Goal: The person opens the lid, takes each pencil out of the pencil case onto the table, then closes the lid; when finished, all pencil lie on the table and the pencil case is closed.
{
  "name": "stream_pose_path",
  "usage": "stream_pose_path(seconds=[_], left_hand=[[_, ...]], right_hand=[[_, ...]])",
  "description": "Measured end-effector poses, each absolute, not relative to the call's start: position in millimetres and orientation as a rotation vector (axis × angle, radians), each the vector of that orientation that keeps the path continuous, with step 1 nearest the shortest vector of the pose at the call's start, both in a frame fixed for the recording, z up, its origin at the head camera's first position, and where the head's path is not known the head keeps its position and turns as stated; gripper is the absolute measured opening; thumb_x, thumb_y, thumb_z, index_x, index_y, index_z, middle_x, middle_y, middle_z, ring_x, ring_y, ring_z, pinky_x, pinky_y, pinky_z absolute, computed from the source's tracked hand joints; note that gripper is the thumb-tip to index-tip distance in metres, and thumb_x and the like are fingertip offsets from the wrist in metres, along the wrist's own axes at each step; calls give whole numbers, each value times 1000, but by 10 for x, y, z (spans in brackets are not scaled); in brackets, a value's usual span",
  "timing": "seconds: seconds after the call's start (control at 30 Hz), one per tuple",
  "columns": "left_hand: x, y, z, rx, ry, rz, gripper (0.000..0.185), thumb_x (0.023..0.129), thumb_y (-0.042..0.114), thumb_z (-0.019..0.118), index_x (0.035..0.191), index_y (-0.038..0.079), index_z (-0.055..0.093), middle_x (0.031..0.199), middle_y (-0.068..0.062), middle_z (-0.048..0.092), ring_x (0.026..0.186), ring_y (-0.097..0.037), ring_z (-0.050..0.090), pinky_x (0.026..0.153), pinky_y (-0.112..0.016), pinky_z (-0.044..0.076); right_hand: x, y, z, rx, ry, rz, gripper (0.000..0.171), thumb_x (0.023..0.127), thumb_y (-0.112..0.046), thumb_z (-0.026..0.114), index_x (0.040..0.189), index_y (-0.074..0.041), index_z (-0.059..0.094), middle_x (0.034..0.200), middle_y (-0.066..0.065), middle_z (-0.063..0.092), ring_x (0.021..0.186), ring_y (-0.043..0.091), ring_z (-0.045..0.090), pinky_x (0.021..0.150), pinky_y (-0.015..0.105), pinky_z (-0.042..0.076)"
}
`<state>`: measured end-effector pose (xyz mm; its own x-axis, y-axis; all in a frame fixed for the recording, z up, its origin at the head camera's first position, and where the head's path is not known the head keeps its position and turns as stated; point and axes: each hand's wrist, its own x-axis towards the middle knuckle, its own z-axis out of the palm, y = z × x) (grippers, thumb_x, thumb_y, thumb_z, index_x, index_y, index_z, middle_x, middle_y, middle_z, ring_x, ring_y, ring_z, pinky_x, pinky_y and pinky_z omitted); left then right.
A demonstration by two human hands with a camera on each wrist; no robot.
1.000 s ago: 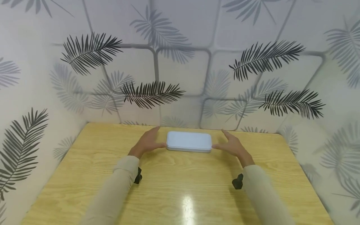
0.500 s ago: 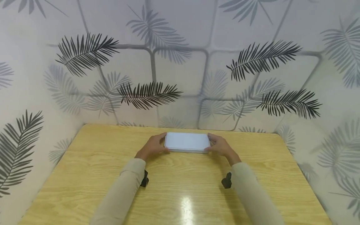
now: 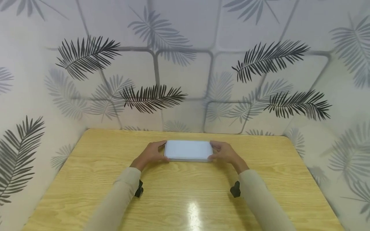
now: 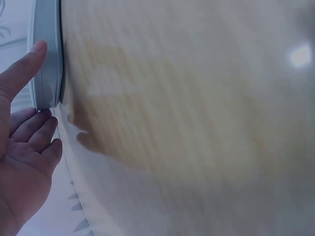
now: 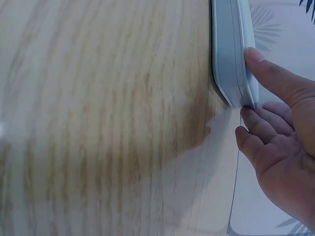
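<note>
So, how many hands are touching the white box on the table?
2. The left hand holds the left end of the white box; the right hand holds its right end.

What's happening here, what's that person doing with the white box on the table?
A person in beige sleeves holds a flat white tin by its two short ends. The left hand grips the left end and the right hand grips the right end, thumbs on the near edge and fingers round the far side. The tin's lid is on, and the tin sits low over the wooden table, near the patterned wall.
</note>
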<state>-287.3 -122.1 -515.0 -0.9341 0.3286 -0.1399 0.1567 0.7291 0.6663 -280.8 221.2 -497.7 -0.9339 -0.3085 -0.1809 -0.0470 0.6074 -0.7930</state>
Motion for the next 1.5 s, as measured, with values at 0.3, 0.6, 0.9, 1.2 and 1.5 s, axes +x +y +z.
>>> stream_pose_path(seconds=[0.3, 0.6, 0.9, 1.2, 1.5], left_hand=[[-2655, -1453, -5172, 353, 2681, 1073, 96, 63, 35, 88, 143, 9, 43, 147, -14, 43, 138, -36, 36, 113, -50, 34], [-2424, -1639, -5163, 328, 2706, 1018, 96, 61, 37, 89, 142, 9, 44, 145, -16, 45, 136, -38, 38, 111, -51, 36], [-2204, -1778, -5117, 331, 2713, 993, 95, 63, 40, 87, 142, 10, 44, 145, -15, 45, 136, -39, 38, 111, -53, 36], [-2144, -1804, -5146, 363, 2692, 1051, 100, 61, 43, 87, 143, 9, 42, 147, -15, 43, 137, -40, 37, 111, -54, 34], [-2199, -1752, -5198, 486, 2634, 1096, 109, 58, 35, 90, 148, 10, 33, 152, -16, 35, 140, -38, 32, 113, -52, 32]], right_hand=[[-2711, 2080, -4987, -351, 2515, -1222, 85, 68, -20, 85, 140, 0, 44, 145, 14, 43, 133, 30, 45, 112, 43, 34], [-2518, 1884, -4959, -341, 2574, -1130, 83, 64, -22, 87, 136, -3, 49, 141, 13, 49, 129, 30, 49, 108, 41, 40], [-2315, 1722, -4888, -384, 2651, -921, 85, 65, -28, 86, 138, -6, 48, 140, 10, 50, 129, 30, 50, 107, 43, 42], [-2217, 1684, -4819, -436, 2708, -847, 82, 68, -29, 85, 137, -3, 49, 140, 13, 50, 130, 32, 48, 108, 46, 42], [-2226, 1489, -4858, -664, 2707, -969, 73, 71, -32, 83, 133, -8, 55, 136, 11, 55, 129, 29, 50, 107, 45, 43]])
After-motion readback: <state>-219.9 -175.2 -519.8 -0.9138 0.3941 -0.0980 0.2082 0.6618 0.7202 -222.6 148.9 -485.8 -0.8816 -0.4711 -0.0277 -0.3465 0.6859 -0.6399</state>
